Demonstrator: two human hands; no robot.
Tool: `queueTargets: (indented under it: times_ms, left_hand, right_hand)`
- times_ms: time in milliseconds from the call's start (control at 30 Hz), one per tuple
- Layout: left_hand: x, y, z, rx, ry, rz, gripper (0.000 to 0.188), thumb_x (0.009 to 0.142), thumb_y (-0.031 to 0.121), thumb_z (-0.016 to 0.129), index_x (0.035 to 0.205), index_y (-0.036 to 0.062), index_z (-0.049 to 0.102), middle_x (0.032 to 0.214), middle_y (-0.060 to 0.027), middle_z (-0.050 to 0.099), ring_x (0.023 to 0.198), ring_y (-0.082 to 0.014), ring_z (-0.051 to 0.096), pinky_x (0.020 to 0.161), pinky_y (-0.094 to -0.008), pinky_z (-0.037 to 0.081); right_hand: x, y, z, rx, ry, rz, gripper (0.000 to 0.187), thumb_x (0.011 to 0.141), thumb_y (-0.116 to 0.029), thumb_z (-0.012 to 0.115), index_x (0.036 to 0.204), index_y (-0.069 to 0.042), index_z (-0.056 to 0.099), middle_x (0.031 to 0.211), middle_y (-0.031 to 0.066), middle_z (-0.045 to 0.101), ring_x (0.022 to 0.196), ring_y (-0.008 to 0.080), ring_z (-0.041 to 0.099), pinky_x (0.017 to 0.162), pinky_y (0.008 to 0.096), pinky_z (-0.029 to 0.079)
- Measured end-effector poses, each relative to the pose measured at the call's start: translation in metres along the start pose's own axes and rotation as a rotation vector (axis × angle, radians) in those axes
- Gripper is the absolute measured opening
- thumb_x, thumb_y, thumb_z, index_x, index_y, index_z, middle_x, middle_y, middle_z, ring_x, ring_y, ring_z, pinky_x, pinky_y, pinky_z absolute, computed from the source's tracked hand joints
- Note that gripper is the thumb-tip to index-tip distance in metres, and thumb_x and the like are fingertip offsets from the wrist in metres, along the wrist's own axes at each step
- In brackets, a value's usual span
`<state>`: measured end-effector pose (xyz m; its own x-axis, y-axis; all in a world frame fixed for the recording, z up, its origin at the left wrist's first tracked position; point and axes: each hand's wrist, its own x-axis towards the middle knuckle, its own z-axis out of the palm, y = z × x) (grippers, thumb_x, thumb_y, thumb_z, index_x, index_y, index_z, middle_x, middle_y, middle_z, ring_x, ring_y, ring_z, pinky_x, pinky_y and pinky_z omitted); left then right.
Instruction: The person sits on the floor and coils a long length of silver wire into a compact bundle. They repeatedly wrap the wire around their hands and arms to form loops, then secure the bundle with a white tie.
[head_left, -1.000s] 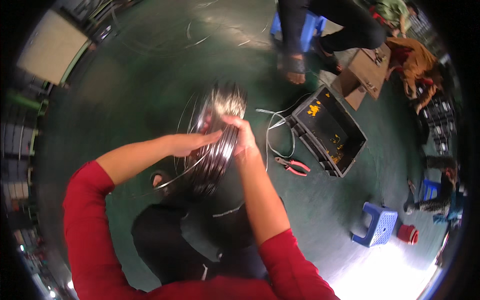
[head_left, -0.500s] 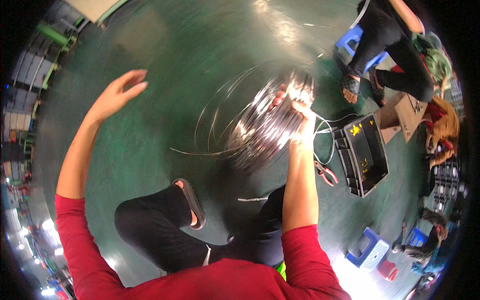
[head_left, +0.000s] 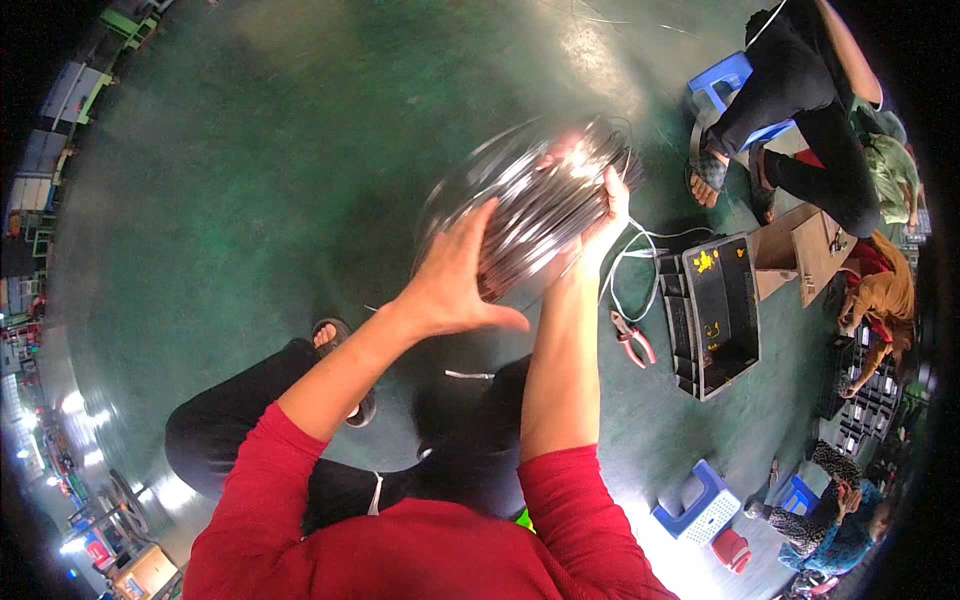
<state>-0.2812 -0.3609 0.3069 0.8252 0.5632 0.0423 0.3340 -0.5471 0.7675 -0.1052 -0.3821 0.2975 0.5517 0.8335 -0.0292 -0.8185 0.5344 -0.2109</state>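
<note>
A thick bundle of shiny metal wire (head_left: 535, 215) hangs above the green floor in front of me, partly smeared by motion. My right hand (head_left: 603, 222) grips its right side, the fingers going round the strands. At the bundle's lower left, my left hand (head_left: 450, 278) has its thumb and fingers spread wide, the palm against or very close to the wire; whether it touches I cannot tell. Thin loose strands curve out along the bundle's upper left. Pliers with red handles (head_left: 632, 338) lie on the floor right of my right forearm.
A black plastic crate (head_left: 722, 318) with yellow bits stands at the right, beside a white cable loop (head_left: 625, 270). Beyond are a wooden board (head_left: 822, 255) and a seated person (head_left: 790, 110) on a blue stool. Another blue stool (head_left: 700, 505) is at lower right, near more people.
My left hand has swung in from the far left to the bundle's lower left side. The wire bundle has tilted flatter, still in my right hand.
</note>
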Motion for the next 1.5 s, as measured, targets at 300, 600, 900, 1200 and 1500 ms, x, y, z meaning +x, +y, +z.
queueTargets:
  times_ms: [300, 600, 900, 1200, 1500]
  left_hand:
    - [-0.008, 0.023, 0.041, -0.040, 0.214, -0.160, 0.079, 0.061, 0.014, 0.070, 0.130, 0.0026, 0.034, 0.108, -0.0252, 0.058, 0.095, -0.0410, 0.062, 0.084, -0.0422, 0.049]
    - [-0.015, 0.049, 0.007, 0.089, 0.187, -0.157, 0.098, 0.061, 0.022, 0.082, 0.140, 0.0039, 0.028, 0.130, -0.0233, 0.048, 0.117, -0.0343, 0.052, 0.098, -0.0391, 0.042]
    - [0.010, 0.045, 0.004, 0.248, -0.013, -0.149, 0.121, 0.053, 0.031, 0.083, 0.148, 0.0090, 0.011, 0.140, -0.0268, 0.034, 0.129, -0.0401, 0.036, 0.107, -0.0453, 0.030]
    - [-0.016, 0.006, 0.005, 0.178, 0.311, -0.074, 0.104, 0.060, 0.017, 0.079, 0.145, 0.0116, 0.019, 0.135, -0.0234, 0.040, 0.125, -0.0383, 0.041, 0.106, -0.0447, 0.033]
    - [-0.039, 0.015, 0.004, 0.145, 0.323, -0.185, 0.066, 0.063, 0.013, 0.075, 0.121, 0.0027, 0.044, 0.100, -0.0179, 0.063, 0.090, -0.0304, 0.065, 0.081, -0.0386, 0.050]
  right_hand:
    - [-0.008, -0.021, 0.010, -0.088, 0.134, 0.217, 0.043, 0.081, -0.036, 0.058, 0.105, 0.000, 0.054, 0.092, 0.0146, 0.061, 0.078, 0.0288, 0.060, 0.076, 0.0491, 0.050]
    - [0.001, -0.001, 0.003, 0.272, 0.032, 0.215, 0.047, 0.080, -0.031, 0.061, 0.109, 0.004, 0.050, 0.087, 0.0113, 0.057, 0.078, 0.0241, 0.055, 0.072, 0.0374, 0.047]
    - [0.030, -0.018, -0.005, 0.088, 0.102, 0.056, 0.033, 0.081, -0.030, 0.059, 0.088, 0.002, 0.053, 0.080, 0.0124, 0.057, 0.074, 0.0251, 0.055, 0.069, 0.0370, 0.046]
    - [0.039, -0.019, -0.009, 0.084, 0.206, 0.085, 0.017, 0.074, -0.018, 0.053, 0.078, -0.001, 0.050, 0.076, 0.0121, 0.056, 0.074, 0.0285, 0.055, 0.072, 0.0438, 0.047]
    - [0.014, -0.011, 0.002, 0.181, 0.139, 0.092, 0.033, 0.073, -0.026, 0.058, 0.092, 0.000, 0.052, 0.074, 0.0133, 0.056, 0.072, 0.0284, 0.056, 0.073, 0.0446, 0.047]
